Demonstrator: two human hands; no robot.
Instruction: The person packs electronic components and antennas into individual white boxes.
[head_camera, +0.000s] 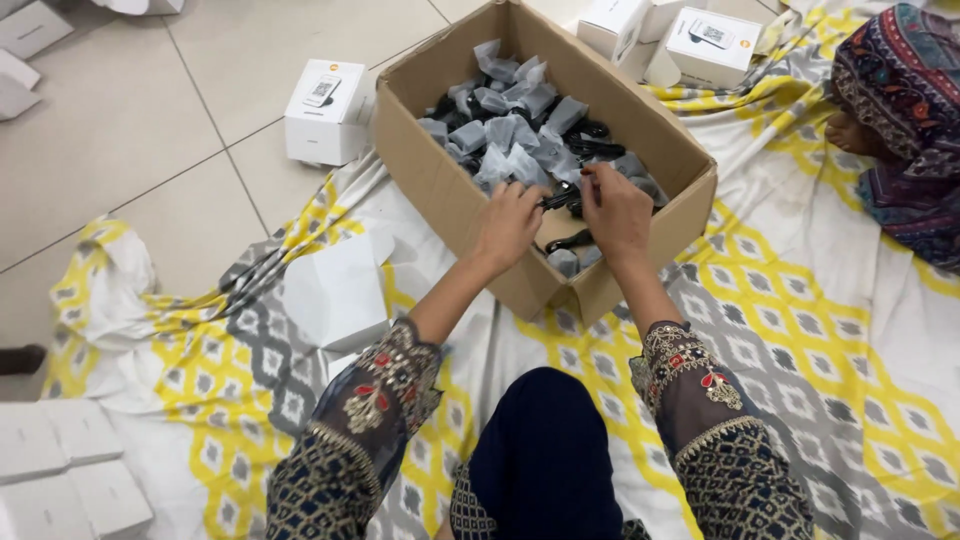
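Note:
An open cardboard box sits on a yellow, grey and white patterned sheet. It is filled with several small grey plastic pouches and black coiled cables. Both my hands reach over the box's near corner. My left hand and my right hand together pinch a black cable between them, just above the box's contents. Another black cable lies under my hands.
An open white carton lies on the sheet left of the box. White product boxes stand on the tiled floor and behind the cardboard box. More white boxes are stacked at bottom left. Another person's patterned clothing is at right.

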